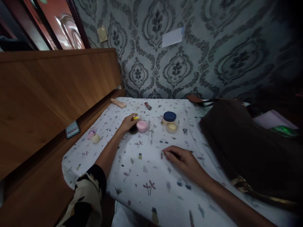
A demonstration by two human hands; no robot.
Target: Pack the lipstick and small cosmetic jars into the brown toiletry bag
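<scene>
On the printed bedsheet [142, 176], our left hand [129, 122] closes over a small yellow-lidded jar [136, 118] touching the pink jar [142, 126]; the blue-lidded jar [169, 117] sits untouched, and our right hand [184, 160] rests flat, holding nothing.

Before you lies a bed under a white sheet [151, 176] printed with small plants and birds. On it sit a pink jar [142, 126], a dark jar [133, 130] touching it, a yellow jar [136, 118] just behind, and a blue-lidded jar [169, 118] with a pale yellow pot [172, 127] in front. A tube [118, 103] and lipstick [148, 106] lie near the wall. A brown bag [246, 148] covers the sheet's right side.
</scene>
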